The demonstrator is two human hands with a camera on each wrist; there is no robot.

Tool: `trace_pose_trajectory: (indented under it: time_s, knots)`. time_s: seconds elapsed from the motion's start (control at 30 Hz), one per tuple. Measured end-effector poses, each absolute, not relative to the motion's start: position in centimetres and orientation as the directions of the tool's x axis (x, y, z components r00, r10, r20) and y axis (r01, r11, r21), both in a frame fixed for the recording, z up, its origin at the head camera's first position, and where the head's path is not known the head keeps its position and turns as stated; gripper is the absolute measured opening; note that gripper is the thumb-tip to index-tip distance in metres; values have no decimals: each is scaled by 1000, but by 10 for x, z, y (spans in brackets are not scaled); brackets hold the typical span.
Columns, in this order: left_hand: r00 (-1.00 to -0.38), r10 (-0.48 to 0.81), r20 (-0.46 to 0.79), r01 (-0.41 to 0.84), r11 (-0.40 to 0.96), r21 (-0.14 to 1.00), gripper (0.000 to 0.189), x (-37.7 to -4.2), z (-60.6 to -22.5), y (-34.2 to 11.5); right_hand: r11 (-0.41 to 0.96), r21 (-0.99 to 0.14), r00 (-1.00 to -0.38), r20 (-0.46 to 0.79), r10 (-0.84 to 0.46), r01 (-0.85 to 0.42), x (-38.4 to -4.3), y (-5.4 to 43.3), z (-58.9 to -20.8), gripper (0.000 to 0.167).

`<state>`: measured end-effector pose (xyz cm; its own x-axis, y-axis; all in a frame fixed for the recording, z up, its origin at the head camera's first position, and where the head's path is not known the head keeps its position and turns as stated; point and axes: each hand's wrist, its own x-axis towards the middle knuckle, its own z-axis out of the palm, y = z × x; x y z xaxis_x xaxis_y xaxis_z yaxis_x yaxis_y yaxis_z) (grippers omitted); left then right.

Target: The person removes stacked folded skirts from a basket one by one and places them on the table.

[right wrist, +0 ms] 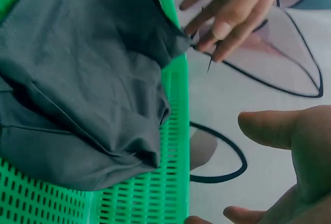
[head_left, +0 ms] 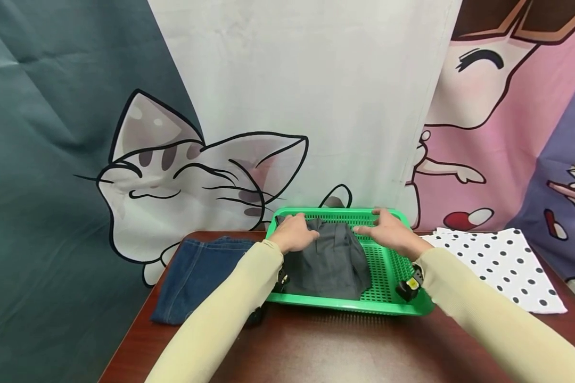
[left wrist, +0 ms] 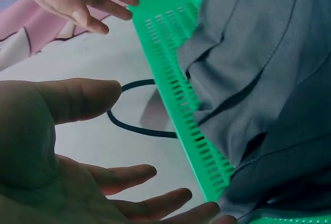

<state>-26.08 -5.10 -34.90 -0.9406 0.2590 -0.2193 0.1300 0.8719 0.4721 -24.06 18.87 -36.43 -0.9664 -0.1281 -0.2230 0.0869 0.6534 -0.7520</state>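
A dark grey folded cloth [head_left: 333, 260] lies in the left and middle part of a green plastic basket [head_left: 345, 304], its surface creased and seamed. My left hand [head_left: 293, 233] hovers over the cloth's far left part, fingers spread and holding nothing. Over the basket's right half is my right hand [head_left: 392, 234], also with fingers apart and nothing between them. Both palms show in the wrist views, where the left thumb [left wrist: 83, 99] and the right thumb [right wrist: 271, 127] stand well away from the fingers. The cloth's ruffled edge [right wrist: 150, 154] lies against the slotted basket floor.
Folded blue denim [head_left: 201, 279] lies on the brown table [head_left: 345, 346] left of the basket. To the right is a white cloth with black dots [head_left: 503, 268]. Close behind the table hangs a printed curtain [head_left: 287, 80]. Each wrist wears a small black camera [head_left: 407, 290].
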Motion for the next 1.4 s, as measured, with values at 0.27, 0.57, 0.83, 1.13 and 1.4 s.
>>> trace_pose_trajectory:
  time_s: [0.27,0.57,0.83,1.13,1.4]
  knots:
    - [-943,219,-249,135,939,315,55,-272,-357,-44,588,-782,-916,-366,-162,208,-265,184,-378,98]
    - [-952,121,-280,58,973,222,71,-277,-365,-38,577,-756,-870,-469,-151,307,-278,172,-391,99]
    - [-934,135,-330,33,954,296,75,-284,-372,-39,594,-713,-827,-545,-135,373,-286,168,-402,101]
    - [-918,144,-369,-36,897,440,81,-297,-385,-44,604,-690,-803,-581,-134,398,-289,169,-418,105]
    - [-915,173,-365,-45,854,518,87,-300,-391,-47,629,-683,-818,-561,-127,371,-291,165,-433,95]
